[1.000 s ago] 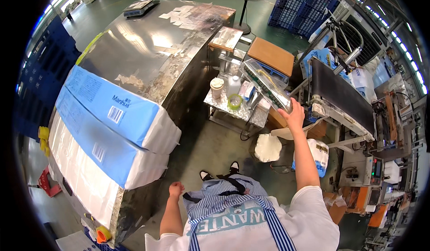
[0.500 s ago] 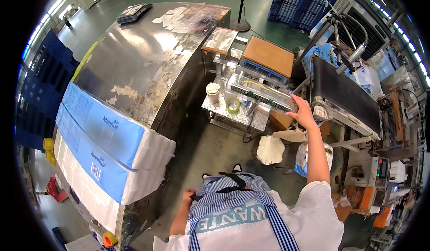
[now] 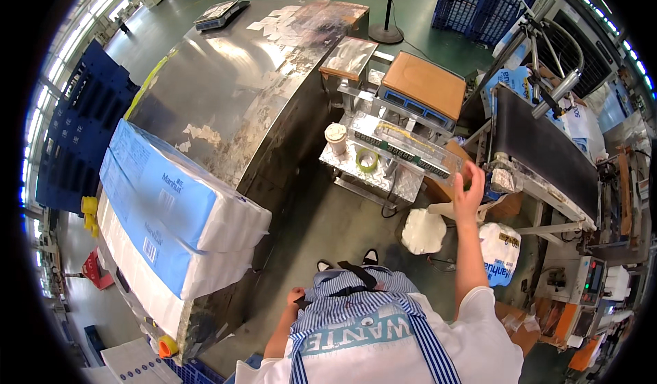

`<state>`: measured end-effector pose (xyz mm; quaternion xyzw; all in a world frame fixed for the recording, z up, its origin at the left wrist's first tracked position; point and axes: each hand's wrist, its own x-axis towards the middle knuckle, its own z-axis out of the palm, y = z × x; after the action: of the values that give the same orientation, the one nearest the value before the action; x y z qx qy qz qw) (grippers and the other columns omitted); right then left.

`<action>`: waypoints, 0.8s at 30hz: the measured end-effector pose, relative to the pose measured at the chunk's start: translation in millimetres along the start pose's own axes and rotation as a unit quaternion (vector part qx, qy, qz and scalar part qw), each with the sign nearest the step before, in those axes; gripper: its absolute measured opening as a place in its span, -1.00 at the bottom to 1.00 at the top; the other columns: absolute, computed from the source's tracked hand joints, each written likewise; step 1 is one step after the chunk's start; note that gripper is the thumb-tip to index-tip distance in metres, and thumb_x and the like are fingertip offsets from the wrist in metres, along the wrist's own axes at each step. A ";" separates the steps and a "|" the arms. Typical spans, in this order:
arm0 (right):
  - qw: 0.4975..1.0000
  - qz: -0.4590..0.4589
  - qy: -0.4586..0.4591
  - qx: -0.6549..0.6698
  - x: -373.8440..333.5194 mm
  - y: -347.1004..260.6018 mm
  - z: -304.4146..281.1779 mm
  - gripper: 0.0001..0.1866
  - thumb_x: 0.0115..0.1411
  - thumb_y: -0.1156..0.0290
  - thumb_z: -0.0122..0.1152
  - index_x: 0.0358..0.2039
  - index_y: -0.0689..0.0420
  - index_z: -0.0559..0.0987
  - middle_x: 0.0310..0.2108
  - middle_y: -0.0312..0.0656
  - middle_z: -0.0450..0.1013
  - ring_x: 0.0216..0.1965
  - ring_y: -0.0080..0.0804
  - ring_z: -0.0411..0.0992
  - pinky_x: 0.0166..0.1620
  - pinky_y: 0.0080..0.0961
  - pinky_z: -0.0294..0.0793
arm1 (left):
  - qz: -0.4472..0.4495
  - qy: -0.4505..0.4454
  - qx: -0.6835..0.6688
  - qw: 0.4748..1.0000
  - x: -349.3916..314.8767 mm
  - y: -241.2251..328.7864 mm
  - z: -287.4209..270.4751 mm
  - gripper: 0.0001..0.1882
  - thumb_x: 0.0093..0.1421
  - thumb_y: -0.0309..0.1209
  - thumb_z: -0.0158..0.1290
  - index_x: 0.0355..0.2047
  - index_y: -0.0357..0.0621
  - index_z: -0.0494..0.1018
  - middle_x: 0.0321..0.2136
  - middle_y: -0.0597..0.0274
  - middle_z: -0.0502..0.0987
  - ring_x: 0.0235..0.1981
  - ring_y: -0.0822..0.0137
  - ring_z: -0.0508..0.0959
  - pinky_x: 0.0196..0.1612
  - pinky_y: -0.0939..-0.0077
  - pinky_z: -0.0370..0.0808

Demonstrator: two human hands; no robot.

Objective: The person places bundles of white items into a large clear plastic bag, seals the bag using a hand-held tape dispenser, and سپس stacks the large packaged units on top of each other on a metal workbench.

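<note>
My right hand [image 3: 469,189] is raised at the right end of a long display bar [image 3: 407,150] with a clear cover. Its fingers are bent but apart, holding nothing; whether a fingertip touches the cover, I cannot tell. Behind the bar stands a bench scale [image 3: 423,88] with a brown top. Low at my waist, beside the striped apron [image 3: 356,281], my left hand [image 3: 295,296] is curled closed near a black strap [image 3: 357,272]. What it may hold is hidden.
Blue-and-white wrapped packs [image 3: 161,199] lie on the metal table [image 3: 226,76] to the left. A lidded cup [image 3: 335,136] and a green tape roll [image 3: 367,159] sit on a small stand. Farther right is a black conveyor belt [image 3: 540,148]. White bundles [image 3: 423,231] are on the floor.
My right hand has drawn slightly back from the display bar, and its fingers are more bent. My left hand stays at my waist. The whole view has shifted a little.
</note>
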<state>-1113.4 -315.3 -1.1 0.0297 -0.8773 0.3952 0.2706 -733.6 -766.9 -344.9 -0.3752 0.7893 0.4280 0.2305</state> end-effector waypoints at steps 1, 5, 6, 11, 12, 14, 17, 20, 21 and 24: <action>0.999 0.042 0.014 0.012 -15.2 5.9 5.0 -0.63 0.01 0.42 0.18 -0.14 0.21 0.42 -0.13 -0.06 0.34 -0.15 -0.10 0.33 -0.07 -0.30 0.30 | -0.005 -0.003 0.001 1.000 2.3 1.3 2.8 -0.73 0.04 -0.23 -0.01 -0.33 -0.04 0.57 -0.40 0.10 0.58 -0.33 0.22 0.58 -0.24 0.43 0.47; 0.994 -0.072 -0.039 -0.066 -88.4 19.1 31.1 -0.77 0.00 0.57 0.06 -0.26 0.21 0.42 -0.32 -0.04 0.37 -0.33 -0.13 0.36 -0.24 -0.30 0.37 | 0.011 -0.029 -0.031 0.999 -5.7 15.2 3.4 -0.72 0.01 -0.22 0.05 -0.34 -0.09 0.56 -0.43 0.15 0.59 -0.35 0.27 0.57 -0.26 0.45 0.47; 0.987 -0.119 -0.060 -0.089 -103.4 8.8 33.7 -0.77 -0.01 0.59 0.04 -0.27 0.21 0.43 -0.36 -0.03 0.38 -0.33 -0.12 0.37 -0.25 -0.30 0.38 | 0.011 -0.029 -0.056 0.998 -7.3 10.2 -1.2 -0.72 0.00 -0.22 0.06 -0.35 -0.11 0.56 -0.44 0.17 0.59 -0.36 0.29 0.57 -0.28 0.46 0.46; 0.877 0.219 -0.427 0.000 -221.6 91.2 62.3 -0.80 0.04 0.38 0.05 -0.33 0.18 0.49 -0.45 0.02 0.45 -0.38 -0.10 0.44 -0.28 -0.29 0.42 | 0.028 -0.052 -0.040 0.997 -20.7 38.8 -5.4 -0.75 -0.06 -0.30 0.11 -0.37 -0.15 0.55 -0.49 0.22 0.57 -0.42 0.37 0.54 -0.30 0.52 0.44; 0.813 0.204 -0.546 -0.003 -252.6 124.6 64.9 -0.81 0.03 0.33 0.08 -0.39 0.16 0.53 -0.52 0.02 0.45 -0.47 -0.12 0.45 -0.34 -0.30 0.44 | 0.011 -0.058 -0.034 0.998 -21.8 41.3 -9.3 -0.75 -0.05 -0.30 0.11 -0.37 -0.15 0.55 -0.49 0.21 0.57 -0.42 0.38 0.54 -0.30 0.52 0.44; 0.676 0.152 -0.717 -0.077 -312.2 181.9 59.1 -0.76 0.01 0.26 0.11 -0.46 0.18 0.57 -0.51 -0.02 0.49 -0.45 -0.17 0.48 -0.33 -0.32 0.45 | -0.011 -0.059 -0.028 0.998 -7.2 36.9 -14.3 -0.75 -0.05 -0.30 0.12 -0.36 -0.15 0.55 -0.49 0.21 0.58 -0.41 0.38 0.55 -0.29 0.51 0.45; 0.590 0.361 -0.695 -0.199 -357.4 207.2 17.3 -0.77 0.02 0.29 0.07 -0.47 0.17 0.58 -0.58 -0.07 0.49 -0.46 -0.29 0.51 -0.42 -0.34 0.47 | 0.001 -0.020 -0.041 0.999 -15.6 53.4 -12.9 -0.76 -0.01 -0.29 0.11 -0.36 -0.14 0.56 -0.48 0.20 0.58 -0.40 0.40 0.55 -0.27 0.51 0.45; 0.628 0.483 -0.596 -0.133 -354.2 187.3 8.6 -0.82 0.04 0.35 0.06 -0.49 0.17 0.56 -0.60 -0.11 0.48 -0.52 -0.36 0.50 -0.50 -0.41 0.47 | 0.039 -0.007 -0.080 0.996 -19.4 30.5 -29.9 -0.75 0.01 -0.24 0.13 -0.36 -0.13 0.56 -0.49 0.21 0.58 -0.41 0.41 0.55 -0.28 0.53 0.45; 0.645 0.513 -0.558 -0.100 -344.8 180.3 8.3 -0.83 0.05 0.37 0.05 -0.49 0.17 0.55 -0.60 -0.13 0.48 -0.54 -0.38 0.49 -0.52 -0.43 0.47 | 0.029 -0.013 -0.087 0.996 -16.5 27.5 -32.5 -0.74 0.02 -0.23 0.13 -0.36 -0.13 0.57 -0.49 0.21 0.58 -0.41 0.41 0.55 -0.28 0.53 0.45; 0.753 0.584 -0.289 0.089 -328.8 163.0 26.8 -0.87 0.01 0.47 0.03 -0.52 0.20 0.55 -0.61 -0.16 0.47 -0.62 -0.44 0.44 -0.52 -0.48 0.45 | 0.031 -0.047 -0.034 0.998 18.3 32.9 -46.8 -0.80 0.03 -0.33 0.10 -0.37 -0.17 0.55 -0.49 0.24 0.58 -0.42 0.44 0.54 -0.30 0.56 0.45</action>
<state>-888.8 -275.6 -289.9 -0.3518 -0.7212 0.5254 -0.2830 -772.8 -802.3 -316.2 -0.3379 0.7738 0.4785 0.2409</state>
